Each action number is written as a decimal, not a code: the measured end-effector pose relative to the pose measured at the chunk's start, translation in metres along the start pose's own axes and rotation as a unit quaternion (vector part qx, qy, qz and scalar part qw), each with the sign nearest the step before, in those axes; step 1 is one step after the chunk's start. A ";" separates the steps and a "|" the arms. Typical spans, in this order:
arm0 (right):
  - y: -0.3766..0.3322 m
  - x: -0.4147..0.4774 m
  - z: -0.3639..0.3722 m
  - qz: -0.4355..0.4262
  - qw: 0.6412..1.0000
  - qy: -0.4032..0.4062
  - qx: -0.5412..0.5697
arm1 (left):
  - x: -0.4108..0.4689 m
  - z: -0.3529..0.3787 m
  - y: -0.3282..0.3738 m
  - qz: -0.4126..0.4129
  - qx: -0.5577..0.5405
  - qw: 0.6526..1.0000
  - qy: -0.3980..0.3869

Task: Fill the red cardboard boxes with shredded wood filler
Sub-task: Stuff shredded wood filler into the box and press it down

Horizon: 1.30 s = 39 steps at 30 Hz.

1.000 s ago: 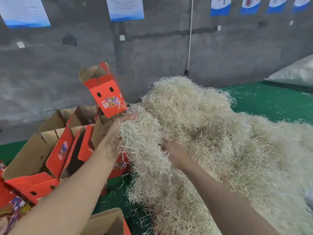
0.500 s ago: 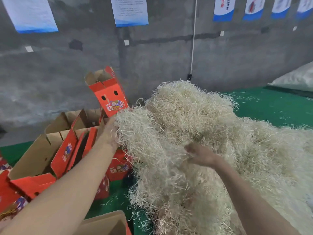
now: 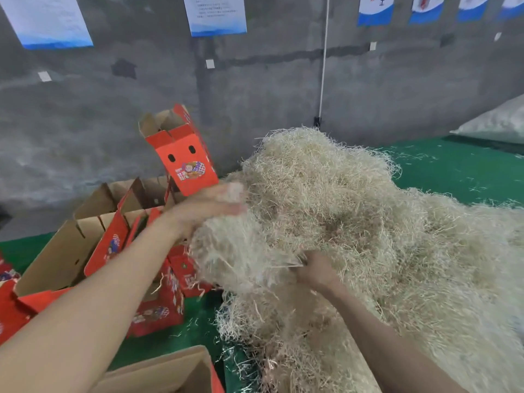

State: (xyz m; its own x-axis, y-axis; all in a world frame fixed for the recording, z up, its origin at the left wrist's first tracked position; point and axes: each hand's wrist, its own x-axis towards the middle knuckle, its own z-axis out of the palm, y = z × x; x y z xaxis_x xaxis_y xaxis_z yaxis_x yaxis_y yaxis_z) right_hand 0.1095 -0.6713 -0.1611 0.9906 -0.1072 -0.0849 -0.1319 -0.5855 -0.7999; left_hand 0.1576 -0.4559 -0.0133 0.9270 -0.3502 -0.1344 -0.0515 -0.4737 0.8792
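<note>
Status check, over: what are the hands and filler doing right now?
Left hand blurred, atop shredded wood filler. Right hand grips it lower down. Red boxes open at left. Path to them looks clear.

Print on posters (image 3: 217,15) and red boxes (image 3: 185,163) is unreadable.
</note>
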 end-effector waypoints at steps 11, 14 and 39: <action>-0.028 -0.013 -0.018 -0.112 0.990 -0.026 0.079 | 0.029 0.085 -0.030 0.090 0.408 0.897 0.144; -0.010 -0.007 -0.013 -0.084 0.995 -0.058 0.006 | 0.036 0.081 -0.020 0.012 -0.017 0.985 0.171; -0.019 -0.002 -0.048 -0.102 0.977 -0.101 -0.160 | 0.033 0.029 -0.024 -0.004 -0.565 0.809 0.160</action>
State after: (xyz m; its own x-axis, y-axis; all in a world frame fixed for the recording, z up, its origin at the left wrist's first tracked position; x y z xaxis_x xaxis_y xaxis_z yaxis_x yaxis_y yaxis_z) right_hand 0.1087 -0.6988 -0.1171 0.9800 0.1799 -0.0852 0.0963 -0.8030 -0.5882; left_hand 0.1787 -0.4798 -0.0524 0.9838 -0.0388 -0.1751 0.1600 0.6308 0.7593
